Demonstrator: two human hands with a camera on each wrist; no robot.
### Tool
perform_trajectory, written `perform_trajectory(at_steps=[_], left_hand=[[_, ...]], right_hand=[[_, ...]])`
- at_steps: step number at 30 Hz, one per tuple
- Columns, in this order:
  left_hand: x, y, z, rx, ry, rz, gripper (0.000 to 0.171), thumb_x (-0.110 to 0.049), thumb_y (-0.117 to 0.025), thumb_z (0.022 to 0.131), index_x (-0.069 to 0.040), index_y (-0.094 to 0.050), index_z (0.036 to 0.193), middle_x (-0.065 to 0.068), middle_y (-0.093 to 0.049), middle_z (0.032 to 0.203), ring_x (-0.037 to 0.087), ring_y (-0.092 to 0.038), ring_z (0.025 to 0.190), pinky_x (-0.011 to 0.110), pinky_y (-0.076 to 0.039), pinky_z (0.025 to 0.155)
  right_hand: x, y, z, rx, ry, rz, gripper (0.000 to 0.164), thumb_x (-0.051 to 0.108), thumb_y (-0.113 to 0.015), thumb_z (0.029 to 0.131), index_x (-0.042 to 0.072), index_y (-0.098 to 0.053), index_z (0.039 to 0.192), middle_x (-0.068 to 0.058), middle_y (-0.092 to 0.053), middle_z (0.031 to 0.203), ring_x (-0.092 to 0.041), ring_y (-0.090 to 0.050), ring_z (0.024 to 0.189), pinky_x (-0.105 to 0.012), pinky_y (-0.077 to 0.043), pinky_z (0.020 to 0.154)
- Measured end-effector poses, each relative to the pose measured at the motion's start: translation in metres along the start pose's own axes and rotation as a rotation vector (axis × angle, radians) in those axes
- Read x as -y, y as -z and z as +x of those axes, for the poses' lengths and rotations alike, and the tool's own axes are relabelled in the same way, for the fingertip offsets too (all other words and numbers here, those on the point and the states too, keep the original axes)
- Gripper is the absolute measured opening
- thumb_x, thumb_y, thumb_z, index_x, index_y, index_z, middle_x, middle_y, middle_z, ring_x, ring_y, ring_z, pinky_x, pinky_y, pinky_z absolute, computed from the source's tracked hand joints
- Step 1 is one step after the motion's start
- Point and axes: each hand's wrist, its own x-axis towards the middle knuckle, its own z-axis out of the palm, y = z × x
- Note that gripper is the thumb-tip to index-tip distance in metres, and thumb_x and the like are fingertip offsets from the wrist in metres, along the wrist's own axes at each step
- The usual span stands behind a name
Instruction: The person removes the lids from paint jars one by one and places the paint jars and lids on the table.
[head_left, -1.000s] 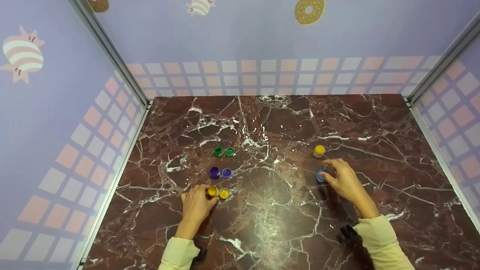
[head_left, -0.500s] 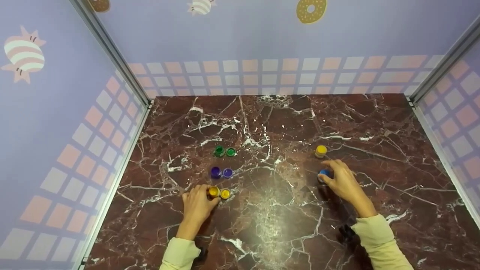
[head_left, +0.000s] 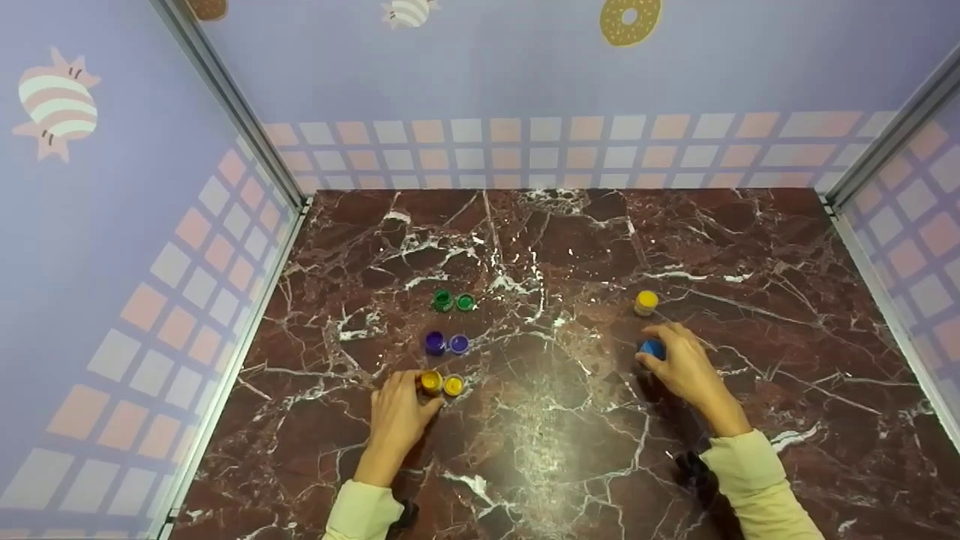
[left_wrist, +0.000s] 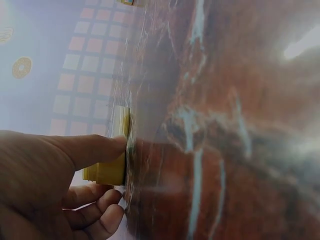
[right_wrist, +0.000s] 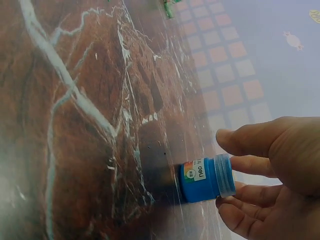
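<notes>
In the head view my left hand holds an uncapped yellow paint jar upright on the table; its lid lies just right of it. The left wrist view shows the thumb against this yellow jar. My right hand surrounds a capped blue paint jar. Seen from the right wrist, the blue jar stands on its base. The thumb is spread off to one side of its clear lid, with a gap, and the other fingers bend loosely around the lid's far side.
An uncapped purple jar with its lid stands beyond the left hand. Farther back are an uncapped green jar and its lid. A capped yellow jar stands behind the right hand. Printed panels enclose the marbled table.
The right thumb has shifted off the blue jar's top toward its near side, so more of the lid shows. My left hand stays at the yellow jar. The head view has shifted slightly.
</notes>
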Motion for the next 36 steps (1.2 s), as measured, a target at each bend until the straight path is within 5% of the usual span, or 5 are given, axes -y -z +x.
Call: perform_trajectory(at_steps=[21,36], left_hand=[[-0.018,0.008,-0.030,-0.030,0.113,-0.073,0.059,-0.020,-0.092,0.077,0.003,-0.060,0.121,0.015,-0.066,0.108,0.036,-0.065,0.099,0.055,-0.047,0.090],[-0.049,0.015,-0.051,-0.067,0.033,-0.103,0.051,-0.017,-0.089,0.079,-0.002,-0.060,0.119,0.014,-0.062,0.106,0.031,-0.064,0.087,0.052,-0.050,0.078]], right_hand=[[0.005,-0.003,-0.004,-0.026,0.041,0.011,0.037,0.002,-0.082,0.083,-0.007,-0.068,0.117,-0.027,-0.065,0.114,-0.046,-0.058,0.107,-0.060,-0.046,0.091],[0.019,-0.012,-0.008,0.026,0.061,0.044,0.033,-0.002,-0.078,0.084,-0.007,-0.069,0.115,-0.023,-0.065,0.111,-0.042,-0.061,0.103,-0.056,-0.051,0.088]])
